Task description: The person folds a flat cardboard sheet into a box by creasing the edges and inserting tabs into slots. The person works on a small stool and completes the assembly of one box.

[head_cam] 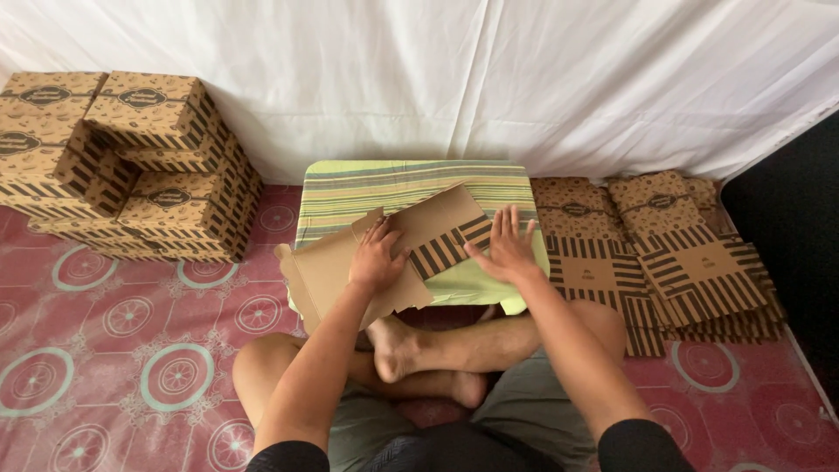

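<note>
Pressing flat carton [411, 253] w/ both hands [377, 258] open, on striped table [350, 188]; folded boxes [131, 166] left, flat blanks [664, 253] right

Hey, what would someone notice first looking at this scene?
Both hands at centre: the left hand presses on a flat brown cardboard box blank lying on a small table with a green striped cloth, and the right hand hovers open beside it. Folded patterned boxes are stacked at far left; flat blanks are piled at right.
</note>
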